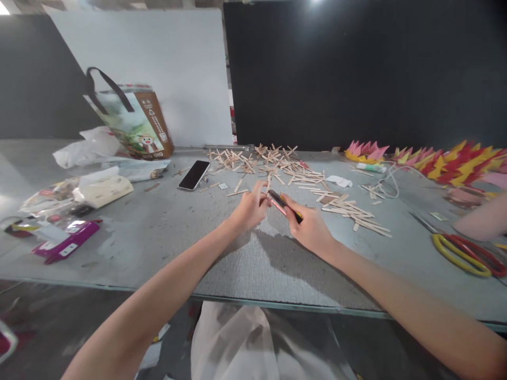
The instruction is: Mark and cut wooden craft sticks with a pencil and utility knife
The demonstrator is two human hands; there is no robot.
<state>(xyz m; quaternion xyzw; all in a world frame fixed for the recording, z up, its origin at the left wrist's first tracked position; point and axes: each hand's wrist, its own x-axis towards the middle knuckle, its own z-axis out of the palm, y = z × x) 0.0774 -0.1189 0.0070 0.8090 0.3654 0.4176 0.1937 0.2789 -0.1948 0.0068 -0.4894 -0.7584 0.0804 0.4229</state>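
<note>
My left hand [252,207] is at the middle of the table, its fingers pinched on a small wooden stick [269,182] that points away from me. Close against it, my right hand [311,227] is closed round a slim dark tool [285,206] with red and yellow parts. The tool's tip meets the fingers of my left hand; its exact kind is unclear. Beyond both hands lie many loose wooden sticks [304,173], some joined into crosses [233,160]. More flat sticks [356,212] are spread to the right of my right hand.
A phone [194,175] lies left of the sticks. Behind it stands a printed carrier bag [134,126], with a purple packet [67,241] nearer left. Large scissors [461,253] and another person's arm [485,216] are at right. Folded paper pieces [463,161] line the back.
</note>
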